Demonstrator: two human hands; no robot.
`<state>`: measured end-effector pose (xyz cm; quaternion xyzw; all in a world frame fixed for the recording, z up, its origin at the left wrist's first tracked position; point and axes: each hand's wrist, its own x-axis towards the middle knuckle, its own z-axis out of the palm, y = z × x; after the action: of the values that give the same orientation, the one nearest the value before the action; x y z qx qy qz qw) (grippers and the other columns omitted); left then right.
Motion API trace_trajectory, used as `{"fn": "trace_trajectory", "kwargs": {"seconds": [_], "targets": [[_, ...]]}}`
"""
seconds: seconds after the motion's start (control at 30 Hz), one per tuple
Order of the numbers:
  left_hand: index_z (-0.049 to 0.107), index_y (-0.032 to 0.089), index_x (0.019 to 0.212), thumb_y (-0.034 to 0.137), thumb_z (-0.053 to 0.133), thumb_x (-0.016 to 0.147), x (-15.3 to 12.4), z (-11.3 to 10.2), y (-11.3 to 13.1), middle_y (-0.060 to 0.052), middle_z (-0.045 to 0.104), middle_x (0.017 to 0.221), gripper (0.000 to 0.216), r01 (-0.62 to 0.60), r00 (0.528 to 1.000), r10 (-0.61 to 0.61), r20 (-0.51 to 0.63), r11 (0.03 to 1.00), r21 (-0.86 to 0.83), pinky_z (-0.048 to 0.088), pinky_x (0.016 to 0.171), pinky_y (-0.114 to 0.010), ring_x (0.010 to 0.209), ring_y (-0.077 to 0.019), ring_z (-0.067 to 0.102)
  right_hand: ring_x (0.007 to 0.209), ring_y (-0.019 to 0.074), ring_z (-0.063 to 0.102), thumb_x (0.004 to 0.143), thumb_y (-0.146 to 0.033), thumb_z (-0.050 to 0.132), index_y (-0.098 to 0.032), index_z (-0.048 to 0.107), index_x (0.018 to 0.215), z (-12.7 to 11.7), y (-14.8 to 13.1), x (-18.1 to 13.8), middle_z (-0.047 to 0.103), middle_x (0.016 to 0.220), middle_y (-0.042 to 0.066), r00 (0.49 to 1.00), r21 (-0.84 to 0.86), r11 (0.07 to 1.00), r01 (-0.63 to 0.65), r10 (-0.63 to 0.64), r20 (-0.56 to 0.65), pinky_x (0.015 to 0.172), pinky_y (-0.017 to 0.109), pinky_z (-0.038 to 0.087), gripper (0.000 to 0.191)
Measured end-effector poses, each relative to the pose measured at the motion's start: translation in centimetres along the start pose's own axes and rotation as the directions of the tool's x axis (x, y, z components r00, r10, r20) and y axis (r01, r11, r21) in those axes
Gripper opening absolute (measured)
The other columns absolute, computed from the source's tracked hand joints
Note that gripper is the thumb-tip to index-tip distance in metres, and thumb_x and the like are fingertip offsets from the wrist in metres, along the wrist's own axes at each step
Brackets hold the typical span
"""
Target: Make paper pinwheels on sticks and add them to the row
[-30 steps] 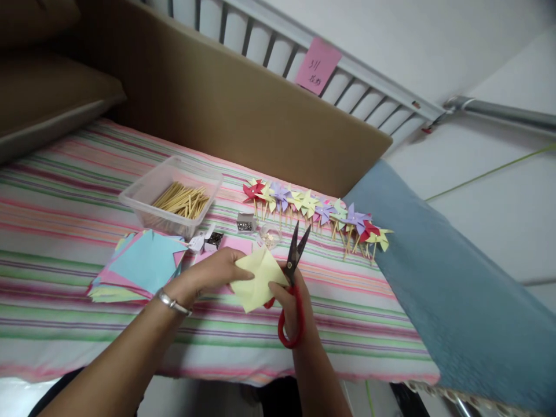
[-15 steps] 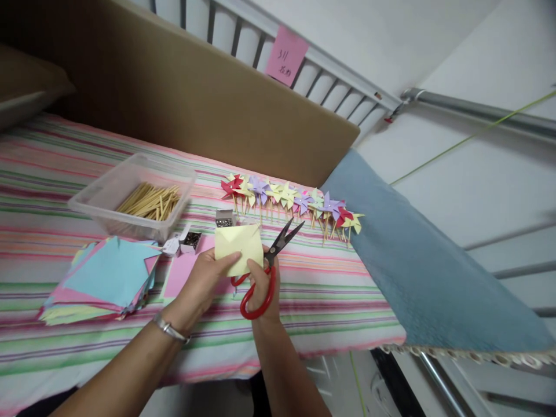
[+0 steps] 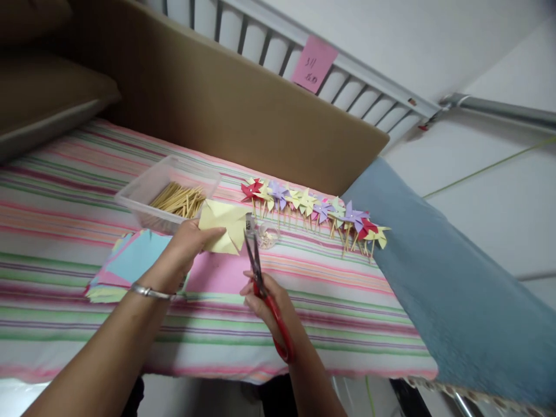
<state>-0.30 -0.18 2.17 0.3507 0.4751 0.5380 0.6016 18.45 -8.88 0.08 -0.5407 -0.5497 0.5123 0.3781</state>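
Observation:
My left hand (image 3: 189, 243) grips a square of pale yellow paper (image 3: 222, 217) by its left side, thumb on top. Slits run inward from the paper's corners. In my right hand (image 3: 269, 298) is a pair of scissors (image 3: 257, 272) with red handles and dark blades, the blades slightly apart and pointing up beside the paper's right edge. Beneath the yellow paper lies a pink sheet (image 3: 217, 272) on the striped cloth. A small box of metal pins (image 3: 248, 223) and a clear dish of tiny pieces (image 3: 267, 237) sit just beyond.
A clear plastic box (image 3: 130, 200) of wooden sticks (image 3: 180, 200) stands at the back left. Coloured paper sheets (image 3: 139, 255) are stacked near my left forearm. Finished pinwheels (image 3: 306, 202) lie in a row along the brown board (image 3: 260, 110). Striped cloth (image 3: 347, 324) covers the table.
My right hand has let go of the yellow paper and moved down and right, swinging the scissors upright. The left hand has moved left and up with the paper. The view has shifted.

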Motion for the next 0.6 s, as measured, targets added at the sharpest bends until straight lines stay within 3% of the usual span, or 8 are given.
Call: {"fn": "trace_trajectory", "kwargs": {"seconds": [0.1, 0.27, 0.4, 0.6], "targets": [[0.072, 0.013, 0.088, 0.025, 0.077, 0.056, 0.2, -0.8, 0.0, -0.01, 0.074, 0.085, 0.034, -0.025, 0.998, 0.023, 0.053, 0.999, 0.03, 0.05, 0.058, -0.027, 0.067, -0.0215, 0.066, 0.056, 0.0094, 0.049, 0.076, -0.031, 0.062, -0.017, 0.062, 0.108, -0.2, -0.4, -0.9, 0.055, 0.068, -0.001, 0.993, -0.072, 0.995, -0.065, 0.072, 0.096, 0.05, 0.022, 0.041, 0.035], [0.072, 0.012, 0.09, 0.025, 0.077, 0.056, 0.2, -1.1, 0.2, -0.012, 0.074, 0.088, 0.036, -0.012, 0.994, 0.011, 0.109, 1.0, 0.005, 0.051, 0.061, -0.029, 0.069, -0.0222, 0.067, 0.044, 0.0059, 0.039, 0.078, -0.035, 0.059, -0.017, 0.062, 0.105, -0.1, -0.8, -1.1, 0.048, 0.059, -0.004, 0.985, -0.107, 0.986, -0.125, 0.136, 0.104, 0.039, 0.018, 0.032, 0.033], [0.073, 0.014, 0.087, 0.022, 0.079, 0.052, 0.0, -1.1, 0.9, -0.011, 0.074, 0.088, 0.037, 0.009, 0.996, -0.005, 0.086, 0.999, -0.041, 0.051, 0.061, -0.029, 0.07, -0.0226, 0.067, 0.04, 0.0043, 0.034, 0.078, -0.035, 0.06, -0.016, 0.063, 0.102, 0.1, -1.1, -1.3, 0.048, 0.057, -0.004, 0.981, -0.138, 0.977, -0.164, 0.176, 0.082, 0.036, 0.018, 0.026, 0.031], [0.074, 0.015, 0.085, 0.027, 0.08, 0.052, -0.3, -1.4, 1.4, -0.011, 0.074, 0.084, 0.035, 0.073, 0.982, -0.067, 0.175, 0.997, -0.027, 0.048, 0.054, -0.026, 0.066, -0.0212, 0.066, 0.041, 0.0046, 0.034, 0.077, -0.036, 0.062, -0.016, 0.065, 0.1, -0.2, -0.7, -1.2, 0.046, 0.056, -0.004, 0.977, -0.19, 0.968, -0.164, 0.187, 0.107, 0.039, 0.018, 0.028, 0.031]]}}
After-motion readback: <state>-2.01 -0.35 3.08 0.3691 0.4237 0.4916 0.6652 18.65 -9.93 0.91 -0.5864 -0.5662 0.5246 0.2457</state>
